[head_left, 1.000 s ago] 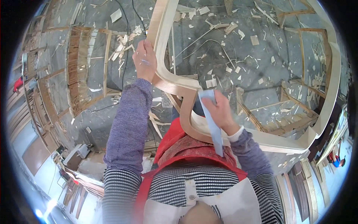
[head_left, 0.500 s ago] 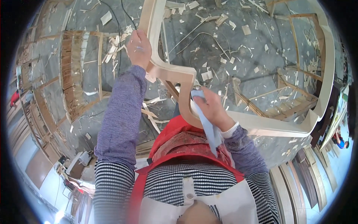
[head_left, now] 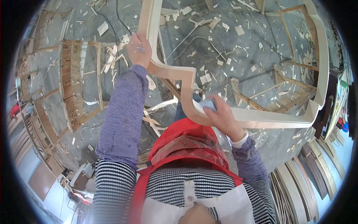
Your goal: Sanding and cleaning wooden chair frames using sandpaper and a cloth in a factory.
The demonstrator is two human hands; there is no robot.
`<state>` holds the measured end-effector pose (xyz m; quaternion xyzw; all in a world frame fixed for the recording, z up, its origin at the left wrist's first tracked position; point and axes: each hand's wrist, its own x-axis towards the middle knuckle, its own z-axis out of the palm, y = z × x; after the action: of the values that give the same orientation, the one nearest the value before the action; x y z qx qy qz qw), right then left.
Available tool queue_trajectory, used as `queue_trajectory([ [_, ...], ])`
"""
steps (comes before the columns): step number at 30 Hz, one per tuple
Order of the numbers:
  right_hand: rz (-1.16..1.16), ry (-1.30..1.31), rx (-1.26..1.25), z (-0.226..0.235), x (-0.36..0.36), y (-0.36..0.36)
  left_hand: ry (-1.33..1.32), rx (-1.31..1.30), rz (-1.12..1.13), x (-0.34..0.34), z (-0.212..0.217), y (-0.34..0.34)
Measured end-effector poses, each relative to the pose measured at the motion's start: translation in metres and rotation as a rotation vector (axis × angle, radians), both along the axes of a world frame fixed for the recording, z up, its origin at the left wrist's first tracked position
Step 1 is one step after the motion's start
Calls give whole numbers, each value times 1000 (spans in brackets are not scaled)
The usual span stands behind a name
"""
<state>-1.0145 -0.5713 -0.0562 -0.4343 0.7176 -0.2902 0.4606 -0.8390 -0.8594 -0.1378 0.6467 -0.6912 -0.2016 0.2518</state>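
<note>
A pale wooden frame (head_left: pixel 188 89) with stepped, rounded corners spans the view in front of me. My left hand (head_left: pixel 139 49) is wrapped round its upright bar at the upper left. My right hand (head_left: pixel 223 116) grips a light blue strip of sandpaper (head_left: pixel 208 105) and presses it to the inner curve of the frame, just right of the step. The thumb lies along the strip, and the rest of it is hidden under the palm and behind the bar.
Wood scraps (head_left: pixel 205 78) and cables litter the grey floor beyond the frame. Other wooden frames (head_left: pixel 71 82) stand at the left. Stacked boards (head_left: pixel 298 186) lie at the lower right. A person in blue (head_left: pixel 344 126) shows at the far right edge.
My right hand has moved slightly right and down along the curve. The sandpaper's long end, which hung toward my apron, no longer shows there. The left hand keeps its hold.
</note>
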Motion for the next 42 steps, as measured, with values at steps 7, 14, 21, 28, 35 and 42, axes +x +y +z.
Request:
queue_trajectory([
  [7, -59, -50, 5, 17, 3, -14, 180, 24, 20, 2, -1, -3],
  [14, -113, -294, 4, 11, -10, -61, 199, -17, 47, 0, 5, -1],
  [21, -216, -517, -66, -7, -27, -193, 221, 164, 90, -6, 25, -2],
  [28, -206, -228, -354, -66, -25, -359, 148, 207, 93, -13, 35, -6],
  [35, -219, 6, -406, -89, -14, -404, 172, 224, 121, -12, 31, -10],
  [42, 106, 146, -457, -64, 3, -351, 191, 251, 105, -9, 28, -9],
])
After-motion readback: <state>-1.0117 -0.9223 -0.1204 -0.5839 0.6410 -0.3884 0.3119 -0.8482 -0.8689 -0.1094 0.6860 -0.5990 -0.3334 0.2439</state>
